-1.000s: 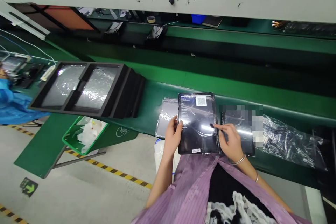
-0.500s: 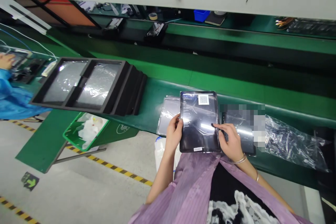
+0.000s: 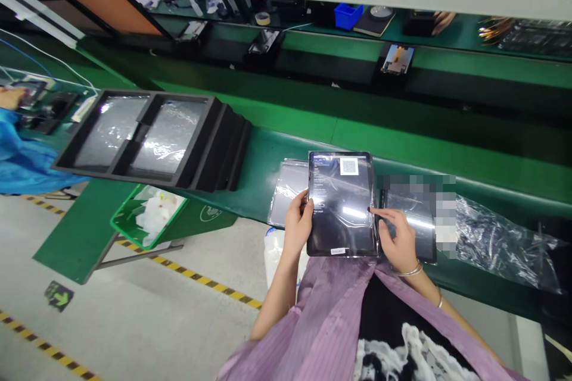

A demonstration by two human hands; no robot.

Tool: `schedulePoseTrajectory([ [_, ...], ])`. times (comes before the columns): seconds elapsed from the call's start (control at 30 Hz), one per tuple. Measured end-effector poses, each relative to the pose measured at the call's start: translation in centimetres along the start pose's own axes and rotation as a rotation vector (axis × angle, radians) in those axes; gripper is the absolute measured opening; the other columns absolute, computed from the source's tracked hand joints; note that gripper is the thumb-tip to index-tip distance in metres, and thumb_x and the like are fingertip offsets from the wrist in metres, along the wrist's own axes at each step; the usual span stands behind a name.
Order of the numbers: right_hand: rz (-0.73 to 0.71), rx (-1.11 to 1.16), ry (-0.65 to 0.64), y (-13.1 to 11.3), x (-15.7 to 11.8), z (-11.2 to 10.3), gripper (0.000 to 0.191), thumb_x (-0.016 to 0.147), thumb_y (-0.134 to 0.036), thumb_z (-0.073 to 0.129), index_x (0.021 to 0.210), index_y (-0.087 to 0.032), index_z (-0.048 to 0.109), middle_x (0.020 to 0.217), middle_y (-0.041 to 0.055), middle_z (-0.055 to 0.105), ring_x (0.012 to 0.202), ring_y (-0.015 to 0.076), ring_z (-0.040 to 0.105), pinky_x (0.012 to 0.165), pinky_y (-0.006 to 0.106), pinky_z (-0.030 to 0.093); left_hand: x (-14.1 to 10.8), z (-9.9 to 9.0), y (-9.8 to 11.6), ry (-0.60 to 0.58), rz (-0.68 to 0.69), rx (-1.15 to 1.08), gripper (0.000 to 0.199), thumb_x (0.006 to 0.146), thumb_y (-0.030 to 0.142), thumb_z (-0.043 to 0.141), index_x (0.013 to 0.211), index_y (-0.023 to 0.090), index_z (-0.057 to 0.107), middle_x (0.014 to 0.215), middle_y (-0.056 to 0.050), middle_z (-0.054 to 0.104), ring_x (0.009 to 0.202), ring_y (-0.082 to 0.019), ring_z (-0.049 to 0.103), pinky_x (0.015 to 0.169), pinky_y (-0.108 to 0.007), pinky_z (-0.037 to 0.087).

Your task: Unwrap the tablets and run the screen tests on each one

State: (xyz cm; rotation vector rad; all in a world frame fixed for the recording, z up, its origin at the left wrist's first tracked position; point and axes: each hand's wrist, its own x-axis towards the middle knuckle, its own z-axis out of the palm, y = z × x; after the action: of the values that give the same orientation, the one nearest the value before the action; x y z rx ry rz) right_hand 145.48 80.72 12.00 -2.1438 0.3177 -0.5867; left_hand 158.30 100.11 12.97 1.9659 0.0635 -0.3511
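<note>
Tablet, one in hand, is seen from the head camera above the green counter, its dark screen under clear film and a QR label at its top edge. Its left edge is gripped by the left hand, curled around it, while the right hand is held partly open, with the fingers laid on the right edge; whether that edge is actually gripped cannot be told.

Just beneath the hands, two further items are laid on the counter: a silver sheet on the left and a second dark panel on the right, the latter partly hidden by a blurred patch. Beside it, one crumpled clear plastic bag is lying. To the left, one black foam tray with two compartments is seen, each compartment holding a film-wrapped panel. Below it stands one green crate of white plastic scraps. A co-worker's hand and blue sleeve appear at far left.
</note>
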Motion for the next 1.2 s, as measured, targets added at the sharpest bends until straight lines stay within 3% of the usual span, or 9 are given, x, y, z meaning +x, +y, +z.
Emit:
schedulePoseTrajectory([
  [0.43, 0.049, -0.044, 0.040, 0.6, -0.1, -0.1, 0.020, 0.089, -0.016, 0.045, 0.104, -0.023, 0.056, 0.102, 0.0053, 0.068, 0.094, 0.0185, 0.064, 0.082, 0.037, 0.053, 0.0, 0.3, -0.2, 0.013, 0.083, 0.082, 0.046, 0.080, 0.035, 0.057, 0.120, 0.014, 0.055, 0.094, -0.006, 0.060, 0.071, -0.014, 0.052, 0.075, -0.030, 0.043],
  [0.83, 0.146, 0.006, 0.036, 0.6, -0.2, -0.1, 0.015, 0.089, -0.024, 0.047, 0.101, -0.022, 0.054, 0.102, 0.0075, 0.070, 0.089, 0.0216, 0.066, 0.083, 0.042, 0.053, 0.2, -0.2, -0.5, -0.022, 0.022, -0.091, 0.041, 0.079, 0.034, 0.056, 0.116, 0.017, 0.059, 0.090, -0.003, 0.060, 0.072, -0.013, 0.053, 0.075, -0.027, 0.045],
  [1.07, 0.213, 0.091, 0.060, 1.6, -0.3, 0.1, 0.018, 0.088, -0.025, 0.049, 0.104, -0.022, 0.057, 0.109, 0.0074, 0.067, 0.096, 0.0197, 0.063, 0.087, 0.041, 0.050, 0.2, -0.3, -0.5, -0.020, 0.033, -0.120, 0.037, 0.085, 0.036, 0.049, 0.114, 0.018, 0.063, 0.108, -0.007, 0.066, 0.102, -0.019, 0.059, 0.093, -0.031, 0.043],
  [1.2, 0.284, 0.191, 0.044, 2.2, -0.4, 0.5, 0.017, 0.089, -0.030, 0.051, 0.103, -0.021, 0.055, 0.116, 0.0094, 0.064, 0.097, 0.0199, 0.062, 0.088, 0.043, 0.050, 0.1, -0.2, -0.3, -0.011, 0.017, -0.083, 0.041, 0.084, 0.036, 0.052, 0.117, 0.014, 0.059, 0.097, -0.007, 0.065, 0.083, -0.017, 0.059, 0.080, -0.030, 0.046],
])
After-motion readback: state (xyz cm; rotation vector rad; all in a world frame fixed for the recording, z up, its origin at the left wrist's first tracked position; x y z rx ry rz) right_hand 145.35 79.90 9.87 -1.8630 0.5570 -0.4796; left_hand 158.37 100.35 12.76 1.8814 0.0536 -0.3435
